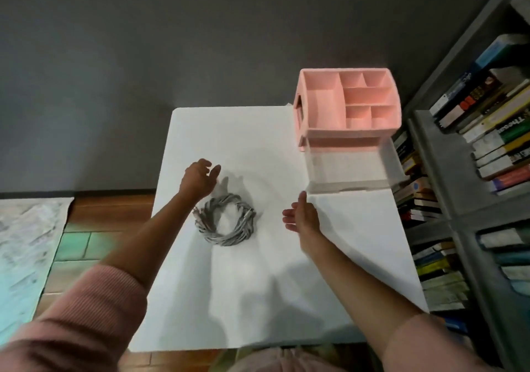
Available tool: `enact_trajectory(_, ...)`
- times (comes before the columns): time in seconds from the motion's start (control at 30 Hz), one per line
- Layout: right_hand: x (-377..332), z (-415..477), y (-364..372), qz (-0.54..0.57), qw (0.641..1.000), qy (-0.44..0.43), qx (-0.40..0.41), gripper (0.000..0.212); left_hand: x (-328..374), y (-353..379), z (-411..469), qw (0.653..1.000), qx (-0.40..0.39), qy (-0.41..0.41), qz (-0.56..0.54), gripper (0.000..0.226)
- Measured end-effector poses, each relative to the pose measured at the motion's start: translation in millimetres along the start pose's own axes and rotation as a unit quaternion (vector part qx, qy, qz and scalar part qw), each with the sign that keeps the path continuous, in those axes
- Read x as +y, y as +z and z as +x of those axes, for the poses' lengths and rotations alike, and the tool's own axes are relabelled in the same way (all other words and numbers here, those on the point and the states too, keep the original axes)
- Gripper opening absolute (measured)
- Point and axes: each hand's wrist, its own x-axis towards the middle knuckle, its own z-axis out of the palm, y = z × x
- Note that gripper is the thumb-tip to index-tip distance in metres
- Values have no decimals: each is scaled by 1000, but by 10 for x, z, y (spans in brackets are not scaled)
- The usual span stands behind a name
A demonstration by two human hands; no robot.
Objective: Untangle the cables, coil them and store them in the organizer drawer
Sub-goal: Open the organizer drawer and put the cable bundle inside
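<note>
1. In the middle of the white table (258,285): gray cables (225,221), wound in a tidy ring, lying flat.
2. Over the far left edge of the ring: left hand (199,178), fingers loose and spread, holding nothing.
3. To the right, apart from the ring: right hand (302,214), fingers straight, holding nothing too.
4. One on each side, likely to scoop the ring up without spoiling it.
5. At the far right corner: pink organizer (350,132), drawer (348,168) pulled out toward the hands, likely waiting for the ring.
</note>
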Motion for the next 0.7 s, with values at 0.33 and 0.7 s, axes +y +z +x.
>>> enact_trajectory(0.33,193,-329,817,-332,935,-121,-34,78,-489,117,-459,961,-97,-232,-115,94)
enact_trajectory(0.7,44,-335,876,-358,927,-111,-10,64,-494,142,-548,965,-96,-185,-157,55)
